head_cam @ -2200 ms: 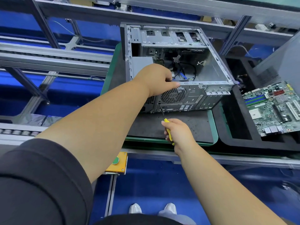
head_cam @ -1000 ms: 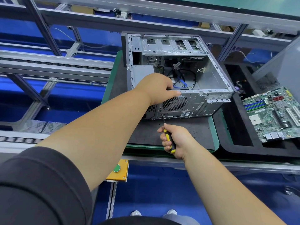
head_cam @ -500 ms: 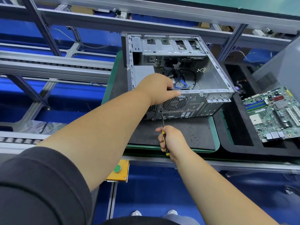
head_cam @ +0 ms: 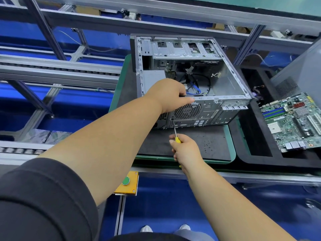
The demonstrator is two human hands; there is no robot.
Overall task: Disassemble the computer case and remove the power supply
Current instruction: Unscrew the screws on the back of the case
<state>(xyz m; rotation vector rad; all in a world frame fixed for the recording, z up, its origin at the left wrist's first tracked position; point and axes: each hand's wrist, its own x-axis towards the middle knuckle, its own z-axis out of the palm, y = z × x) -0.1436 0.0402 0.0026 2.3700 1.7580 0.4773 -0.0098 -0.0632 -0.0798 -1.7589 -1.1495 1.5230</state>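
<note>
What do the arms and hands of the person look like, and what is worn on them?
Both forearms are bare, and the left hand and the right hand wear no gloves. No watch, ring or bracelet shows. A dark sleeve, black or charcoal and of soft cloth, covers the left upper arm and ends near the elbow. On the right arm no sleeve is in view.

Bright even overhead light, soft shadows, sharp centre, strong wide-angle bending at edges, slight glare on metal.
</note>
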